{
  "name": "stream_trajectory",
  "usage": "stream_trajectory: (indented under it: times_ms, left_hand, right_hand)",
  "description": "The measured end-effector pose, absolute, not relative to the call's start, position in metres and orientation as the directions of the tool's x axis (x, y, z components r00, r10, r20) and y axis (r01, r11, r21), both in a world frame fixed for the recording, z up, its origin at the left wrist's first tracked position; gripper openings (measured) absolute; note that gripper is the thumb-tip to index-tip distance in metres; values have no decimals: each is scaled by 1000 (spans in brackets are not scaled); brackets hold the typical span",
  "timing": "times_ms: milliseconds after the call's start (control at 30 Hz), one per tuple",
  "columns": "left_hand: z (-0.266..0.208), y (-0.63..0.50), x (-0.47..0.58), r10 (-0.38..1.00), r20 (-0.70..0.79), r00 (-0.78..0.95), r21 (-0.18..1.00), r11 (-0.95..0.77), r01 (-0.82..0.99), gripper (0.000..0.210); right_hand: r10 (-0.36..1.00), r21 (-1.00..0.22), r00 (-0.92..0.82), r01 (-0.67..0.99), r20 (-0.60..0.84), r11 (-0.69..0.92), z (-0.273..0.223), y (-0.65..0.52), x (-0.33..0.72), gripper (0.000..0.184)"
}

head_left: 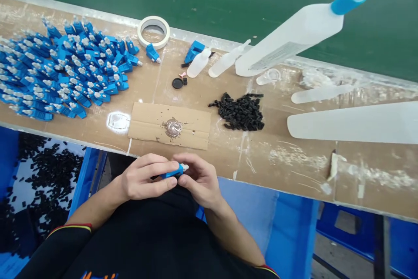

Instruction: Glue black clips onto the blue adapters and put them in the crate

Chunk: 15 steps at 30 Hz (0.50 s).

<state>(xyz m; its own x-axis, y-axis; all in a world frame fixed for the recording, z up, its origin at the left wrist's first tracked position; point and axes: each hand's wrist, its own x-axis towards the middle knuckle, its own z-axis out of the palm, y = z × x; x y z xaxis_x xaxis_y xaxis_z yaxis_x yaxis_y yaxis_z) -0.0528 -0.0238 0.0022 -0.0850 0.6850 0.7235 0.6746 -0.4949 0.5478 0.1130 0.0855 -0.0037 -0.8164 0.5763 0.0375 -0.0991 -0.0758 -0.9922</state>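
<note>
My left hand [152, 176] is closed around a small blue plastic part with a whitish tip [174, 171], just in front of the table edge. The tip points right, toward my right hand [199, 179]. Thumb and fingers of that hand are curled in against the part's right end. Something dark shows under the part by my right thumb, too small and covered to make out. Beyond my hands lies a strip of cardboard [146, 120] with a shiny puddle of glue-like liquid [173, 128] on it. To its right sits a pile of small black pieces [241, 111].
Many similar blue parts [65, 70] cover the table's left end. A tape roll [153, 32], small squeeze bottles [199, 62] and a large white bottle [290, 37] stand along the back. Another large white bottle [352, 122] is at right. A bin [80, 187] of black pieces is lower left.
</note>
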Motion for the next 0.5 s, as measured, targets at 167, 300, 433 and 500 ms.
stream_trajectory:
  times_ms: [167,300,433,500]
  left_hand:
    - [-7,-19,-48,742,655,-147,691,-508,515,57]
    - [-8,-18,-41,844,500,-195,825,-396,402,59]
    - [-6,-19,-44,828,532,-175,806,-433,403,44]
    - [-7,-22,-47,844,510,-165,822,-423,381,40]
  right_hand:
    - [679,-997,-731,-83,61,1,-1,82,116,26]
    - [675,-961,-684,-189,277,202,3,83,118,23]
    - [637,-937,-687,-247,350,248,1,85,119,26]
    - [622,-938,-702,-232,346,259,-1,86,121,26]
